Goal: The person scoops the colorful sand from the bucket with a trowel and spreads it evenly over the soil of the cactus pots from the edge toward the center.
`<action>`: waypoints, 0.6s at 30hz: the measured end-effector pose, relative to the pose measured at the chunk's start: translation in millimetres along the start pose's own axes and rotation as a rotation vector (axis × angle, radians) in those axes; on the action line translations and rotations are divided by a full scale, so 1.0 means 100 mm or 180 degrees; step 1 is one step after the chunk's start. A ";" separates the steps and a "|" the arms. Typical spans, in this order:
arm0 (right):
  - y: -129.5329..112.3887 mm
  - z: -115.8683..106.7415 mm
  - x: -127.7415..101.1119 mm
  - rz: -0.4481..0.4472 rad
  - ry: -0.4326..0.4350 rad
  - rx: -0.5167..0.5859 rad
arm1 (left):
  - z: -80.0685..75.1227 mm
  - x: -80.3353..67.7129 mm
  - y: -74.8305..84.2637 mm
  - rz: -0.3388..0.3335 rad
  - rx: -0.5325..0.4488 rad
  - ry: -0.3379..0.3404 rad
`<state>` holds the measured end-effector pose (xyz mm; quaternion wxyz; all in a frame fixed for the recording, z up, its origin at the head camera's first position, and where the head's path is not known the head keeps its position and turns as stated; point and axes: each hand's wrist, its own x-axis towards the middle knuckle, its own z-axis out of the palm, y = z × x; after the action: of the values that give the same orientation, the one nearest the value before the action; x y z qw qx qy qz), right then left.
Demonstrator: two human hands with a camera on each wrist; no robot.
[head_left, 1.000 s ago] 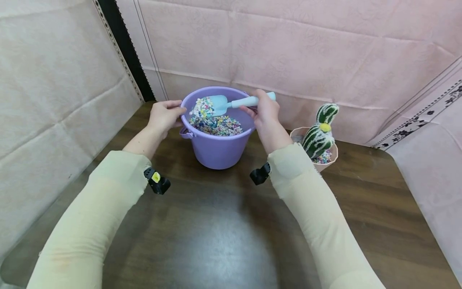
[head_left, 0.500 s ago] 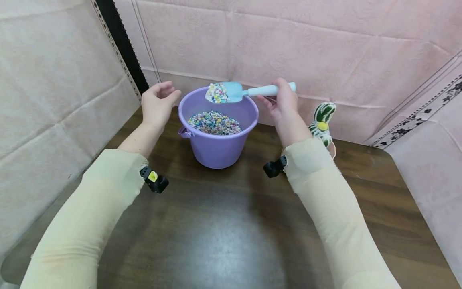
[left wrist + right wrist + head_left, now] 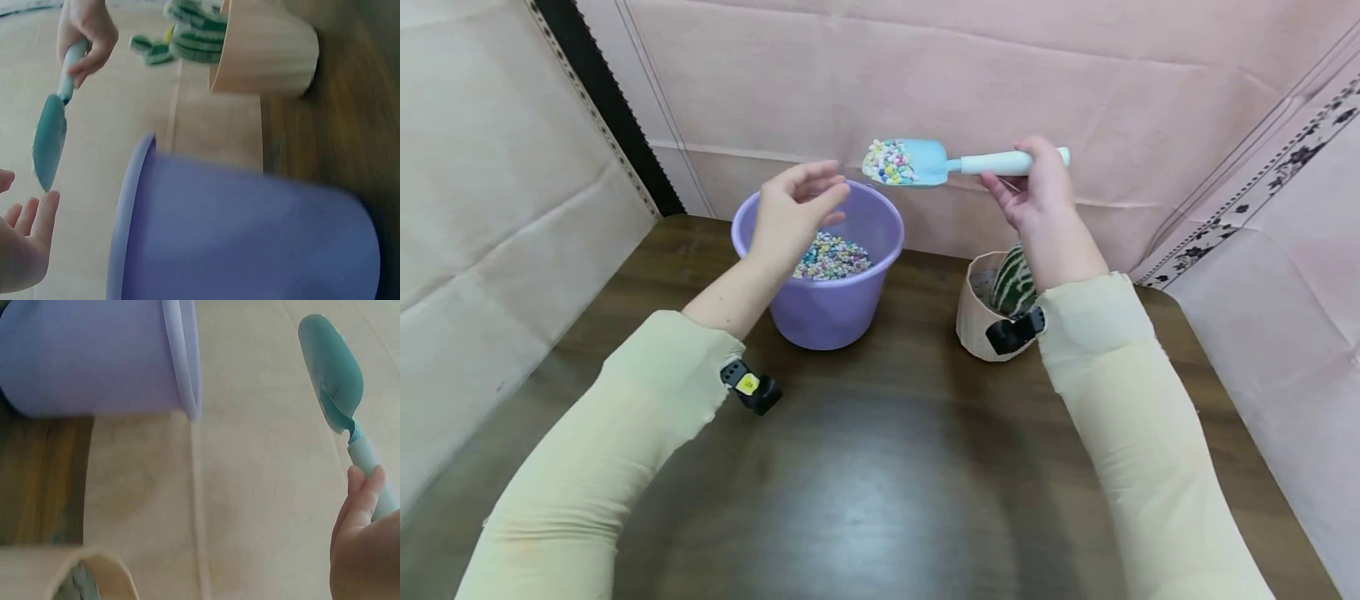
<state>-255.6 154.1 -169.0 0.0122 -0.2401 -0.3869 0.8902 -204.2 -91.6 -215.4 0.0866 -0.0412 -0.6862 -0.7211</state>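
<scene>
Head view: from the purple bucket (image 3: 823, 321), find the cactus pot (image 3: 973, 321) rightward and the blue trowel (image 3: 929, 162) higher and rightward, clasped in the right grip (image 3: 1045, 200), with the left grip (image 3: 790, 215) empty, loose nearby, and carry level to avoid spilling the beads (image 3: 890, 163).

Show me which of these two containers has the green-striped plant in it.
The smaller, pale pot, below the right hand. The green-striped plant rises from it, whereas the larger purple bucket shows colourful beads and no plant.
</scene>
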 end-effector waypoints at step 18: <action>-0.63 -0.65 -0.05 -0.0036 0.0273 0.0357 | 0.73 -0.16 -0.53 -0.0258 0.0450 -0.0916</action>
<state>-233.3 241.6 -161.3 0.0473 -0.2748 -0.3369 0.8993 -202.6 -15.8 -266.8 -0.0390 -0.1101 -0.7416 -0.6606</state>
